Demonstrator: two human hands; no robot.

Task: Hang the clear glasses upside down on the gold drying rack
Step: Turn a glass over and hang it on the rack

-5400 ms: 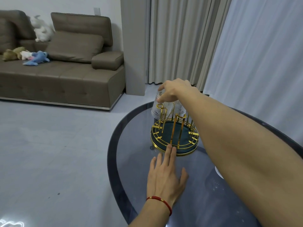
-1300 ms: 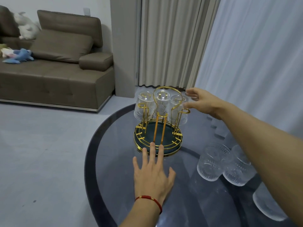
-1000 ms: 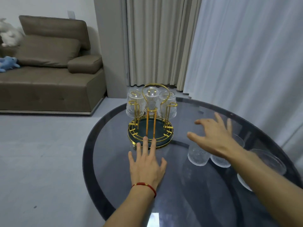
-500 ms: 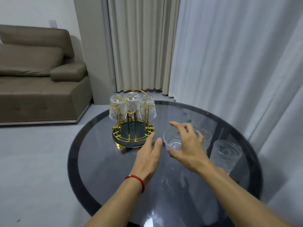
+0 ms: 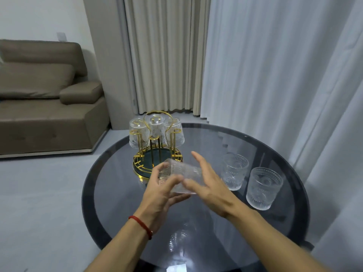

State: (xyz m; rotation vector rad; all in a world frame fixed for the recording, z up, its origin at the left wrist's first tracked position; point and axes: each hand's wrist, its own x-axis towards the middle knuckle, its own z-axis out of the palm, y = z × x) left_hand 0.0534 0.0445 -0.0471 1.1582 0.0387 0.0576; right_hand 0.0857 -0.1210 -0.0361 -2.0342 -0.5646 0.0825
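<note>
Lying sideways between both hands (image 5: pixel 163 195) — glass (image 5: pixel 179 178).

Clear glasses (image 5: pixel 234 170) with embossed ribbed and beaded patterning, right of the rack; gold wire drying rack (image 5: pixel 157 154) with dark teal base; smoky grey glass table (image 5: pixel 255 242) with black rim; red cord bracelet (image 5: pixel 141 225); brown sofa (image 5: pixel 45 107) left of rack.
</note>
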